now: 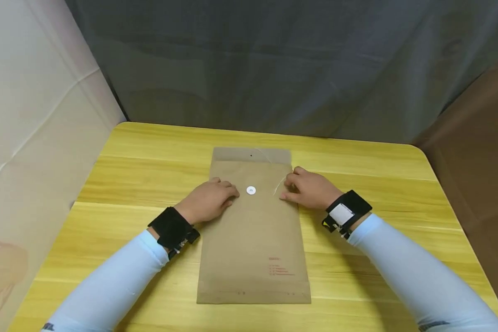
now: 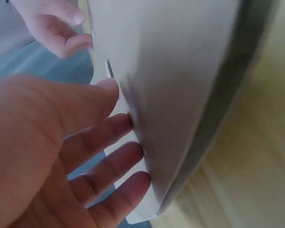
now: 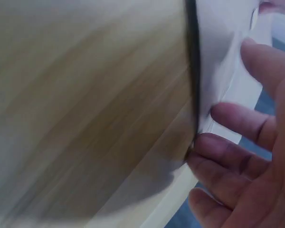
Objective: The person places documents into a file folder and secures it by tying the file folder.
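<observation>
A brown paper envelope [image 1: 253,249] lies flat on the yellow wooden table [image 1: 141,184], its flap [image 1: 251,154] at the far end. A white round clasp disc [image 1: 251,190] sits below the flap, and a thin string [image 1: 279,184] trails from the flap toward the right. My left hand [image 1: 209,199] rests on the envelope just left of the disc, fingers nearly straight. My right hand [image 1: 309,186] touches the envelope's right edge beside the string. Seen from the left wrist, the left fingers [image 2: 104,161] lie against the pale envelope [image 2: 180,71]. The right fingers [image 3: 237,156] are spread at its edge [image 3: 218,47].
A grey curtain [image 1: 274,64] hangs behind the table, a pale sheet [image 1: 33,115] stands at the left and brown cloth [image 1: 477,129] at the right. Black wrist straps [image 1: 172,228] sit on both forearms. Red print [image 1: 280,268] marks the envelope's near end.
</observation>
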